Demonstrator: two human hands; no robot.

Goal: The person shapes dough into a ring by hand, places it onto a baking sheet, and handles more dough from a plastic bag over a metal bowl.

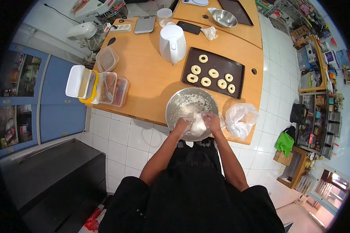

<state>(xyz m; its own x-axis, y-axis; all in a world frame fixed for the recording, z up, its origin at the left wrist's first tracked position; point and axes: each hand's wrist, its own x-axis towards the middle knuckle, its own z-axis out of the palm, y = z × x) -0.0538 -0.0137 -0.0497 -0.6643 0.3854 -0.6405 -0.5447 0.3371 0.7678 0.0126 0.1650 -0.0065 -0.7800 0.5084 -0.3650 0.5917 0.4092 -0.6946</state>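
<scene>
A metal mixing bowl [171,101] stands at the front edge of the table, its inner wall smeared with crumbly dough and its bottom holding pale flour [192,104]. Over its near side, my left hand [184,126] and my right hand [211,122] are closed on opposite sides of a clear plastic bag [198,126] with something white in it. Thin clear plastic shows around my fingers; whether it is gloves or part of the bag, I cannot tell. Just beyond the bowl, a dark baking tray [217,64] carries several ring-shaped pieces of dough [213,73].
Right of the bowl lies a crumpled white plastic bag [242,119]. A white kettle [172,43] stands behind the bowl, left of the tray. Plastic containers [112,88] crowd the table's left edge. Farther back are a kitchen scale [145,24], a phone [189,27] and a steel bowl [224,18].
</scene>
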